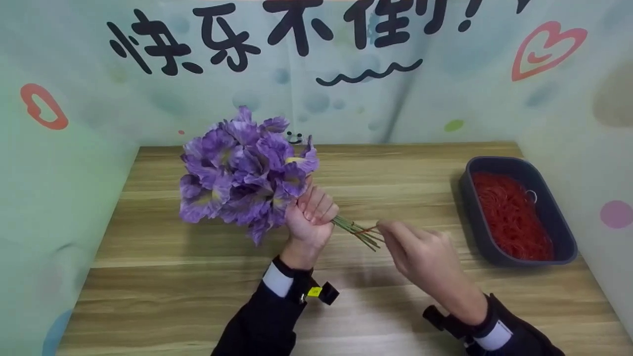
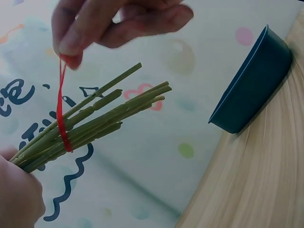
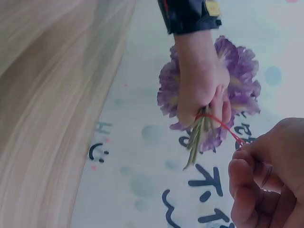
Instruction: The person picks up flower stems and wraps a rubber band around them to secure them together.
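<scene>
Head view: gripping purple irises (image 1: 247, 173) at nine o'clock with the left hand (image 1: 311, 220), pinching the red rubber band (image 1: 366, 230) at that grip's four o'clock with the right hand (image 1: 425, 249). Stretch evenly, wrapping stems (image 1: 370, 242) tight.

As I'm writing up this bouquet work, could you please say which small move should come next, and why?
The right hand should probably wind the thin red band's pinched end round the slender green stems: the band crosses them, but that end stretches away, while the left hand grips them.
</scene>
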Demonstrator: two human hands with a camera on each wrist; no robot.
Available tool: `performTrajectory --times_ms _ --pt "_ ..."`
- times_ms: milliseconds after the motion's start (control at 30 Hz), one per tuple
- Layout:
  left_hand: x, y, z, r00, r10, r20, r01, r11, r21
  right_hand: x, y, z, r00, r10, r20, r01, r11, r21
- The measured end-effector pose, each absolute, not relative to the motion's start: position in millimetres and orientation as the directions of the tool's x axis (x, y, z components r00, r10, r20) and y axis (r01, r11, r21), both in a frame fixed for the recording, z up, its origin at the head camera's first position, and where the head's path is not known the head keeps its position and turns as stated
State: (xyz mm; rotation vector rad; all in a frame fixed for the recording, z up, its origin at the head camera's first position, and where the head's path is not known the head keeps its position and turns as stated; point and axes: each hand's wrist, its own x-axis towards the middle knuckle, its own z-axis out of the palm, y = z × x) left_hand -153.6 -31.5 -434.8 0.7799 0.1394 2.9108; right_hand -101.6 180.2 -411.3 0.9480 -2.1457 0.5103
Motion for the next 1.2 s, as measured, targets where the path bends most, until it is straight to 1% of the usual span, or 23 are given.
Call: performTrajectory --times_ms 100,267,367,433,567,700,767,933,1067,1200 --pt "-151 -30 -432 -0.859 0.182 0.478 -0.118 -0.98 0.162 -109 183 -413 -0.475 -0.434 0.766 -0.73 0.68 -0.067" --pt "-147 -29 -428 -0.856 0.262 0.445 -0.173 -0.957 0.231 -118 186 -418 -0.469 -0.439 0.767 -0.716 0.697 -0.039" --pt "-145 -28 -427 -0.855 0.297 0.426 -0.21 -0.948 0.24 -122 188 -420 -0.473 -0.439 0.764 -0.711 0.702 -0.037" --pt "-143 -27 -425 -0.861 0.317 0.397 -0.233 -0.941 0.244 -124 190 -421 -0.477 -0.424 0.77 -0.712 0.7 -0.056" --pt "-140 -24 -423 -0.857 0.357 0.371 -0.28 -0.928 0.247 -129 192 -423 -0.477 -0.419 0.773 -0.711 0.701 -0.059" --pt "-138 -21 -421 -0.829 0.387 0.404 -0.325 -0.921 0.215 -136 194 -428 -0.492 -0.427 0.759 -0.707 0.705 -0.061" --pt "-137 -20 -420 -0.823 0.396 0.406 -0.344 -0.918 0.197 -139 194 -430 -0.5 -0.43 0.752 -0.705 0.706 -0.065" --pt "-132 -16 -417 -0.841 0.408 0.357 -0.357 -0.912 0.201 -141 192 -436 -0.51 -0.454 0.73 -0.715 0.696 -0.067" --pt "-129 -14 -415 -0.852 0.403 0.333 -0.351 -0.913 0.207 -141 188 -439 -0.507 -0.481 0.716 -0.738 0.672 -0.071" --pt "-127 -13 -413 -0.859 0.399 0.319 -0.363 -0.916 0.169 -139 184 -443 -0.509 -0.493 0.706 -0.754 0.65 -0.09"
